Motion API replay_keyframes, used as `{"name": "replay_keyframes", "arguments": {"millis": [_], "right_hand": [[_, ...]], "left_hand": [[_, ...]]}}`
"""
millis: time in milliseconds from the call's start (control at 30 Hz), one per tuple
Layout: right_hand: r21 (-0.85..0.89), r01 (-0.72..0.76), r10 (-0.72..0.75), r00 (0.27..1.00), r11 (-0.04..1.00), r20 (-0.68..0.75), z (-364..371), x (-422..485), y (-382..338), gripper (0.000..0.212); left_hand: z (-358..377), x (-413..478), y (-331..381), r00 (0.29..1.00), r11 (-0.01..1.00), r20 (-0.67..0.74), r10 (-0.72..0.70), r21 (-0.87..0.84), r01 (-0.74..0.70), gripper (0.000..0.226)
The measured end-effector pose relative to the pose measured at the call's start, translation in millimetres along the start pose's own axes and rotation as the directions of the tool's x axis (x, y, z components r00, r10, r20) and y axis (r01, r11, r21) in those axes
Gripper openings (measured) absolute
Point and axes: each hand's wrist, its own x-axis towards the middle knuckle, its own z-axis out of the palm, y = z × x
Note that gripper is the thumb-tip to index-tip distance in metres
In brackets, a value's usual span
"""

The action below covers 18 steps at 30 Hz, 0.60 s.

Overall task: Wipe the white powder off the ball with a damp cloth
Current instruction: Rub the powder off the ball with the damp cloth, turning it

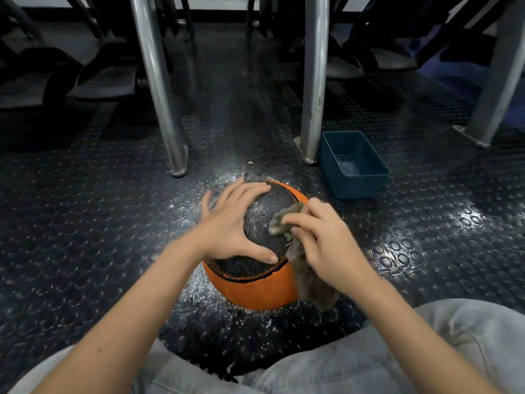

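**Wiping well under way, with the ball's underside unchecked**

One ball (pixel 255 282) sits on the studded floor (pixel 426 237), just ahead of the person's knees. The left hand (pixel 230 226) lies spread flat on its dark top panel. The right hand (pixel 326 245) bunches the single grey cloth (pixel 309 282) against the ball's right side.

The orange band looks clean, and the dark panel shows only a faint sheen. I judge most of the visible surface done, though the hidden underside may remain. White powder (pixel 196 197) speckles the floor around the ball.

Beyond the ball to its right stands one blue tub (pixel 358 187), seemingly holding a little water. Two round metal legs (pixel 312 81) rise beyond the ball.
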Motion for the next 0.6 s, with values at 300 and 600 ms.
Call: {"name": "replay_keyframes", "arguments": {"millis": [300, 600], "right_hand": [[-0.169, -0.188, 0.208, 0.972, 0.968, 0.11, -3, 74, 31, 0.026], [-0.094, 0.129, -0.126, 0.991, 0.987, 0.038, 1, -7, -7, 0.027]], "left_hand": [[-12, -2, 2, 0.996, 1.0, 0.085, -0.017, 0.013, 0.016, 0.126], [-6, -9, 7, 0.999, 1.0, 0.049, 0.0, 0.017, -0.001, 0.122]]}}
